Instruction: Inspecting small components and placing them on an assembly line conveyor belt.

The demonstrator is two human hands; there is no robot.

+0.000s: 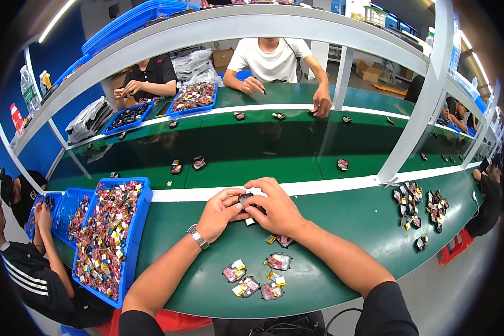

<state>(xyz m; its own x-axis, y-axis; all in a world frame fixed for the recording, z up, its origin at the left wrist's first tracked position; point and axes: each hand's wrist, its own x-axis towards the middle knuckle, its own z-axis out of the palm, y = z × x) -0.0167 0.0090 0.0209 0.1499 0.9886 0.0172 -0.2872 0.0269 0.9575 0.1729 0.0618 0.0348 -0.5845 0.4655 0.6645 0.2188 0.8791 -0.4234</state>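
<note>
My left hand (219,215) and my right hand (278,210) meet above the green worktop, both closed around a small black plastic casing (245,198). My fingers cover most of it. Below them a small white piece (250,222) peeks out; whether it is joined to the casing I cannot tell. Close under my right wrist lies a casing part (284,241) with a yellow-wrapped piece beside it. Nearer to me, several black casings with red circuit boards and white-and-yellow pieces lie loosely grouped, one of them a clear-edged unit (278,261).
Left of my arm stands a blue tray (143,210) heaped with red boards. More assembled units (409,201) cluster at the right. Beyond a white rail (330,186), a green conveyor belt (235,173) carries scattered units. A white post (414,106) rises at right. Co-workers sit opposite and at left.
</note>
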